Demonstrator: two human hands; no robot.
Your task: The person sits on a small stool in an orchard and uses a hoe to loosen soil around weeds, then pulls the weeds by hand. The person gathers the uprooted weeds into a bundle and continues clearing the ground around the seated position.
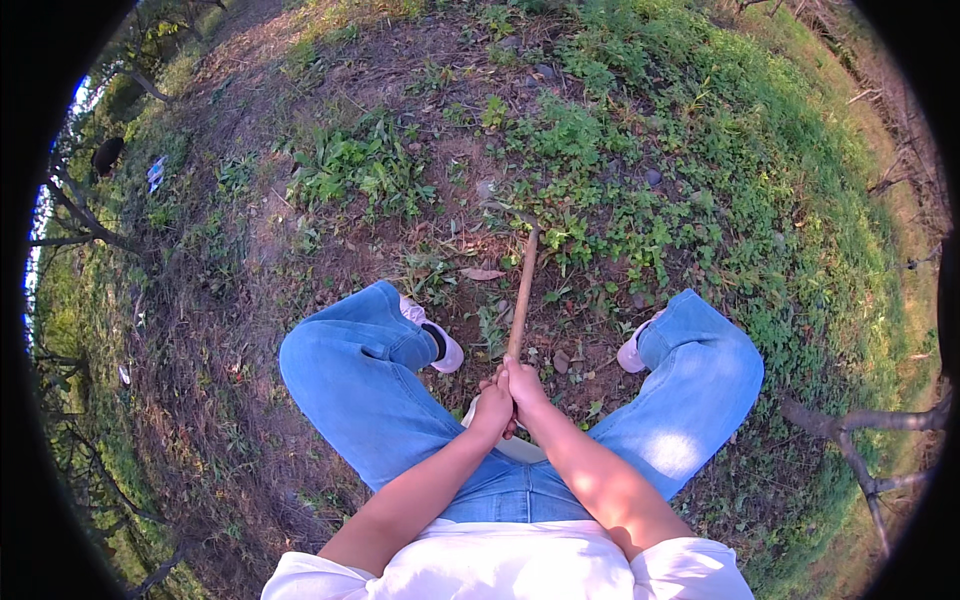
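Note:
My left hand (pixel 492 405) and my right hand (pixel 526 384) are together between my knees, both closed around the lower end of a straight wooden handle (pixel 523 292). The handle points away from me, and a thin curved metal blade (pixel 514 212) bends off its far end to the left, like a sickle's. Low weeds (pixel 581 232) and bare soil surround the blade, whose tip is hard to make out against the ground. A brown dry leaf (pixel 481 274) lies just left of the handle.
Leafy weeds (pixel 360 165) grow ahead to the left, with denser greenery (pixel 660 90) ahead to the right. Stones (pixel 652 178) dot the soil. A bare branch (pixel 847 424) reaches in from the right. Tree branches (pixel 82 217) and light-coloured litter (pixel 156 174) are at left. Beneath me shows a pale seat (pixel 519 450).

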